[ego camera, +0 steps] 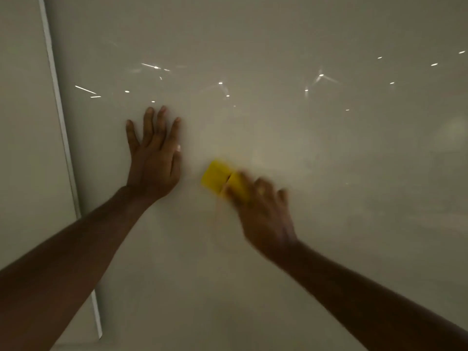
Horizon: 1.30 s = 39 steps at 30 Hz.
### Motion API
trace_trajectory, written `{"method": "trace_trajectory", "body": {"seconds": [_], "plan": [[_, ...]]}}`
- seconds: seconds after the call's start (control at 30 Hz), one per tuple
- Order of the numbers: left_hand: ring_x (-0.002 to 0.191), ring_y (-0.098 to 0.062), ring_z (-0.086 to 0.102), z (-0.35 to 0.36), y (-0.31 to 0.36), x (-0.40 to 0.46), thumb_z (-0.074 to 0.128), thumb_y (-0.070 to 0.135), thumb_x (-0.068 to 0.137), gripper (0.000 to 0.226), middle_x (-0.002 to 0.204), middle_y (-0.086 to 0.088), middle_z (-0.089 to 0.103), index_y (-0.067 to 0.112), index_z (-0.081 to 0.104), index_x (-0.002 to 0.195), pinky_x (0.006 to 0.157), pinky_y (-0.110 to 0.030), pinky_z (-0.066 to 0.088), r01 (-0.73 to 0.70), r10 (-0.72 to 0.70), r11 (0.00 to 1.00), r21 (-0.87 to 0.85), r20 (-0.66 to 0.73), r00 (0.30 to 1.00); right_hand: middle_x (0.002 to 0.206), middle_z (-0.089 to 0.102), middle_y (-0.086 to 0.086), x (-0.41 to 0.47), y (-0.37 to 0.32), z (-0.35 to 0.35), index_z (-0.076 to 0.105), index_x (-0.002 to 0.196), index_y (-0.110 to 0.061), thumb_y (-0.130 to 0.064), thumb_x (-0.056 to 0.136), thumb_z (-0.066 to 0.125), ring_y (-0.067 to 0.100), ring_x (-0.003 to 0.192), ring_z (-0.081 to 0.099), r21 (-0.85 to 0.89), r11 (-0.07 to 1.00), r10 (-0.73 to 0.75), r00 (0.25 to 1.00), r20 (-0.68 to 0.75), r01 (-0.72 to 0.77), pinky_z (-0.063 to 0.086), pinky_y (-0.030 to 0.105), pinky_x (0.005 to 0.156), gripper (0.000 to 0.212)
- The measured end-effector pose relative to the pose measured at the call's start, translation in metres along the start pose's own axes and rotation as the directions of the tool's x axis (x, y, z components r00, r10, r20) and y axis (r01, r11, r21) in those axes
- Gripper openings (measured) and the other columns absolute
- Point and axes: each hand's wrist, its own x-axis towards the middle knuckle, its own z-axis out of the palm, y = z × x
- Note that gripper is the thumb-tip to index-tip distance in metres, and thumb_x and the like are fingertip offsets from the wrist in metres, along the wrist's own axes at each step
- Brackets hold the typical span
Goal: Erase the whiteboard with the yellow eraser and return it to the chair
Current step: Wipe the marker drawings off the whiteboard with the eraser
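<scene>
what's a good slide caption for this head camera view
Right hand wipes the glossy whiteboard with a yellow eraser while the left hand braces flat beside it.

Dim, warm-grey light overall — low contrast. Small bright specks and streaks of glare scatter across the upper whiteboard point(278, 122), probably reflected ceiling lamps. Right hand point(263, 209) and yellow eraser point(222, 181) smeared by motion blur; left hand point(154, 158) sharp. Forearms near black. Frame edge point(60, 127) bows — wide-angle distortion.
</scene>
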Motion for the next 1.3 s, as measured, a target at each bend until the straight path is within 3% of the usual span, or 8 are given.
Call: {"method": "trace_trajectory", "body": {"seconds": [0.1,0.2,0.3,0.43,0.73,0.9,1.07,1.3], "plan": [[0.156,-0.051,0.023,-0.001,0.001,0.000,0.039,0.016,0.102,0.058,0.167,-0.028,0.030,0.004,0.040,0.159,0.120,-0.076,0.012,-0.002,0.002,1.000,-0.021,-0.015,1.000,0.156,0.040,0.005,-0.067,-0.024,0.019,0.041,0.147,-0.034,-0.023,0.107,0.026,0.035,0.122,0.053,0.064,0.908,-0.420,0.889,0.182,0.415,0.037,0.041,0.084,0.045],[0.156,-0.050,0.024,0.001,-0.001,-0.001,0.041,0.015,0.102,0.057,0.167,-0.027,0.030,0.003,0.041,0.158,0.121,-0.075,0.012,-0.009,0.008,1.000,-0.011,-0.039,0.999,0.153,0.043,0.005,-0.057,-0.009,0.016,0.044,0.145,-0.035,-0.021,0.102,0.031,0.032,0.122,0.046,0.033,0.892,-0.448,0.876,0.177,0.450,0.039,0.039,0.082,0.047],[0.157,-0.049,0.023,0.004,-0.002,-0.002,0.039,0.016,0.103,0.057,0.168,-0.027,0.029,0.003,0.039,0.158,0.123,-0.073,0.011,-0.021,0.021,1.000,-0.001,-0.042,0.999,0.151,0.044,0.009,0.014,0.026,-0.006,0.047,0.143,-0.035,-0.025,0.092,0.055,0.035,0.114,0.043,-0.052,0.996,-0.078,0.997,-0.009,0.077,0.041,0.043,0.078,0.053],[0.156,-0.051,0.024,0.005,-0.004,-0.003,0.035,0.015,0.105,0.055,0.167,-0.029,0.031,-0.001,0.038,0.157,0.122,-0.074,0.012,-0.031,0.031,0.999,-0.013,-0.046,0.998,0.154,0.038,0.004,0.060,0.040,-0.027,0.041,0.146,-0.035,-0.030,0.093,0.056,0.035,0.110,0.047,-0.012,0.944,0.320,0.925,-0.203,-0.329,0.033,0.041,0.074,0.055],[0.158,-0.049,0.019,0.004,0.005,-0.006,0.037,0.015,0.105,0.058,0.170,-0.026,0.026,0.001,0.032,0.161,0.124,-0.070,0.008,0.053,-0.055,0.998,-0.043,-0.029,0.998,0.155,0.041,-0.001,-0.115,-0.012,0.017,0.043,0.145,-0.039,-0.016,0.099,0.040,0.033,0.128,0.050,0.091,0.918,-0.395,0.880,0.264,0.385,0.036,0.042,0.094,0.052],[0.157,-0.053,0.013,0.007,0.026,-0.014,0.037,0.025,0.107,0.061,0.170,-0.031,0.020,-0.002,0.027,0.161,0.124,-0.066,-0.001,0.083,-0.083,0.995,-0.054,0.002,0.997,0.150,0.045,0.009,-0.101,0.087,-0.018,0.041,0.145,-0.037,-0.022,0.093,0.057,0.042,0.116,0.053,-0.017,0.968,0.250,0.968,0.035,-0.249,0.042,0.047,0.086,0.056],[0.156,-0.055,0.015,0.011,0.072,-0.017,0.039,0.028,0.106,0.063,0.168,-0.033,0.021,-0.005,0.029,0.159,0.122,-0.074,0.004,0.010,-0.007,0.997,-0.077,0.044,0.999,0.157,0.033,0.018,-0.084,0.143,-0.042,0.035,0.152,-0.029,-0.029,0.090,0.052,0.047,0.126,0.045,0.140,0.539,0.839,0.514,-0.178,-0.831,0.040,0.052,0.098,0.064],[0.157,-0.054,0.013,0.024,0.123,0.000,0.038,0.029,0.106,0.064,0.170,-0.031,0.019,-0.004,0.028,0.159,0.122,-0.074,0.003,-0.047,0.054,0.995,-0.092,0.067,0.996,0.156,0.037,0.002,-0.196,0.023,0.007,0.041,0.146,-0.042,-0.009,0.083,0.070,0.036,0.123,0.047,0.064,0.994,0.085,0.989,0.122,-0.094,0.039,0.043,0.089,0.076]]}}
